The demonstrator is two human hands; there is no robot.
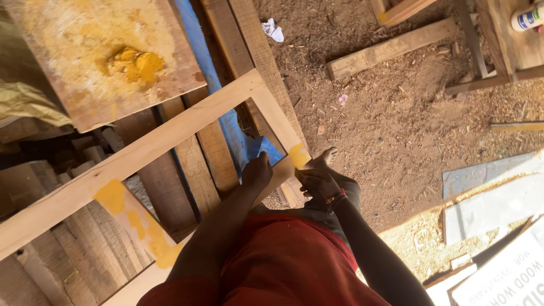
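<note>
Sawdust floor (396, 130) behind. Left hand (258, 170) clenched on blue cloth (258, 148) at wooden frame (170, 136) corner; right hand (320, 178) fingers grasping same corner, yellow filler (298, 154) between hands.

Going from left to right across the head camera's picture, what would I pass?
Board with yellow powder → blue strip → left hand on the wooden frame → right hand at the frame's yellow-smeared corner → loose plank on the sawdust → grey sheets.
</note>
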